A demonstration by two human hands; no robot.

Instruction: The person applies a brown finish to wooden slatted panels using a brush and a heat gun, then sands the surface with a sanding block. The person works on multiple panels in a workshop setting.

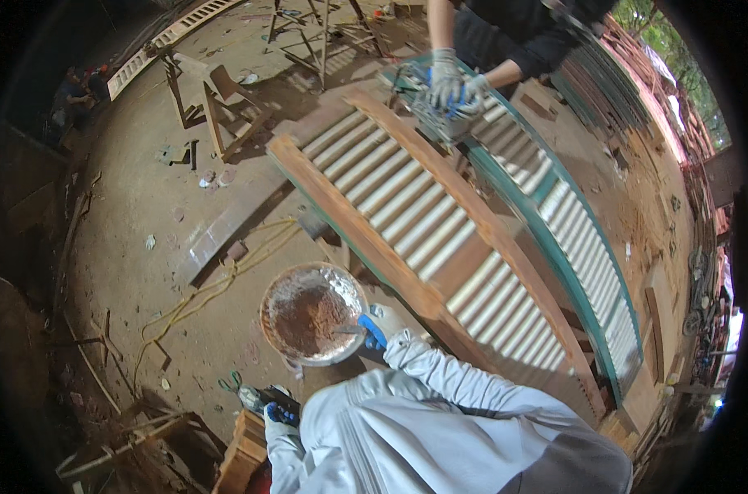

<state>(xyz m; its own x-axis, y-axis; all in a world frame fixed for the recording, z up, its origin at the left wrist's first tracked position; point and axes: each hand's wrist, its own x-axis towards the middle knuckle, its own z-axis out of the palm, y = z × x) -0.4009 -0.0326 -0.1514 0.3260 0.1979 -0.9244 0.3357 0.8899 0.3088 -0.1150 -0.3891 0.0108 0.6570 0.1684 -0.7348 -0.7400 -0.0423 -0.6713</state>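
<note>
My right hand (379,326), in a white and blue work glove, is closed around a flat-bladed tool like a putty knife (349,329). Its blade reaches into a metal bowl (356,298) with reddish-brown, powdery or pasty stuff in it. To the right of the bowl lies a louvered shutter (341,191) with a bare brown wooden frame and pale slats. Low on the left, my gloved left hand (282,414) is beside a dark object (269,398) with a green loop at its end. Its fingers are partly hidden, and I cannot tell if it grips that object.
Across from me, a person's gloved hands (458,95) press a power tool (440,123) on a green-framed louvered shutter (547,206). A yellow cord (218,288) crosses the ground left of the bowl. Wooden trestles (218,115) stand farther off. Stacked wood (242,449) is near my left arm.
</note>
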